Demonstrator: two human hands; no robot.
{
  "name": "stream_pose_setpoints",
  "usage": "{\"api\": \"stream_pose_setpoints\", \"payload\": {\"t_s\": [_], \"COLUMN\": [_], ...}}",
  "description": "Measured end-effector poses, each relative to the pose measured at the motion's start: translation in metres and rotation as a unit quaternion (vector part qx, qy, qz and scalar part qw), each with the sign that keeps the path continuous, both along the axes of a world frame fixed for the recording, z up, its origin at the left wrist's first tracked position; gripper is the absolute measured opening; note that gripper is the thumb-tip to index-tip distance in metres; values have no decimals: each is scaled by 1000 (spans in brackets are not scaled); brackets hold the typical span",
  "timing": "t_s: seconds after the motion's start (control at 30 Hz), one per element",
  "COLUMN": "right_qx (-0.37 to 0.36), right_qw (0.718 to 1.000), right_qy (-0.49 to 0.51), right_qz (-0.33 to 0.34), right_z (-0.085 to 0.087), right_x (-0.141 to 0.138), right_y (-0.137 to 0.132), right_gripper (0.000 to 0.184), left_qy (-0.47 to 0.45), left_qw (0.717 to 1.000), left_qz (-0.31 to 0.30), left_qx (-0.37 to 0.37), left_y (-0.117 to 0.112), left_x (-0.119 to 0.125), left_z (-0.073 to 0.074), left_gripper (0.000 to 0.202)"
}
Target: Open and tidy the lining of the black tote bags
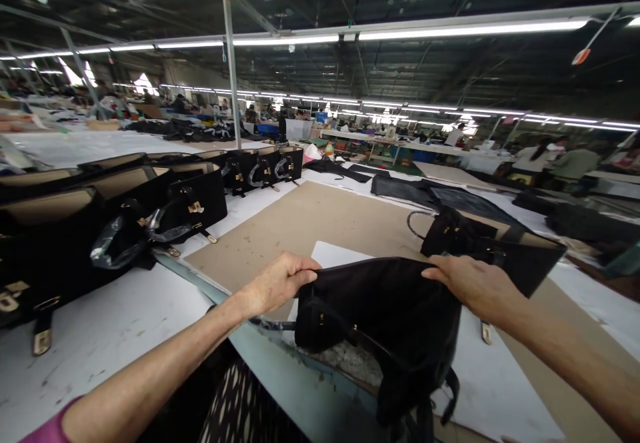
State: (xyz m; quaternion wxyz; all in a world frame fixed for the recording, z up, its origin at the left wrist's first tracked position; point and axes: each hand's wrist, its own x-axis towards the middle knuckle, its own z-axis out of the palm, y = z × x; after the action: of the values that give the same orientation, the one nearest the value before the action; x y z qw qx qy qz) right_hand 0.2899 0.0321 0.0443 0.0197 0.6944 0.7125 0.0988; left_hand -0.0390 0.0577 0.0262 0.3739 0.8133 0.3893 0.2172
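Note:
A black handbag (395, 316) hangs between my two hands over the near edge of the table. My left hand (283, 280) pinches one upper corner of it between thumb and fingers. At the opposite upper corner, my right hand (467, 280) grips the bag's edge the same way. Small gold fittings show on the bag's side, and its dark straps dangle below. Just behind my right hand lies another black handbag (520, 256) with a tan lining and a looped handle. White paper (505, 376) lies on the table under the held bag.
Several black handbags (200, 200) with gold clasps and plastic-wrapped handles stand along the left. Brown board (310, 216) covers the table ahead. Dark material pieces (440, 196) lie at the back right. A metal post (231, 70) rises beyond. People (575, 163) work farther away.

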Motion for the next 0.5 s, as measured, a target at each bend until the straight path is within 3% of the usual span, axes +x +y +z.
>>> {"api": "stream_pose_setpoints", "payload": {"t_s": [0.07, 0.13, 0.2, 0.27, 0.37, 0.43, 0.5], "right_qx": [74, 130, 127, 56, -94, -143, -137], "right_qw": [994, 977, 959, 951, 943, 940, 952], "right_qy": [-76, -100, -76, -37, 19, 34, 57], "right_qz": [37, 136, 242, 300, 320, 306, 268], "right_z": [6, 13, 18, 20, 21, 26, 35], "right_x": [-22, -53, -86, -114, -133, -130, -115], "right_y": [-3, -5, -5, -1, 7, 9, 6], "right_gripper": [29, 33, 36, 29, 14, 7, 5], "left_qy": [-1, -1, 0, -8, -29, -54, -105], "left_qw": [999, 995, 989, 983, 980, 981, 975], "left_qz": [18, 36, 49, 49, 23, 12, 29], "left_qx": [44, 95, 142, 176, 194, 188, 192], "left_y": [-5, -11, -17, -22, -31, -37, -42], "left_x": [1, 4, 9, 15, 24, 24, 18], "left_z": [-2, -3, -3, 0, 6, 11, 16], "left_gripper": [31, 29, 26, 25, 27, 31, 33]}}
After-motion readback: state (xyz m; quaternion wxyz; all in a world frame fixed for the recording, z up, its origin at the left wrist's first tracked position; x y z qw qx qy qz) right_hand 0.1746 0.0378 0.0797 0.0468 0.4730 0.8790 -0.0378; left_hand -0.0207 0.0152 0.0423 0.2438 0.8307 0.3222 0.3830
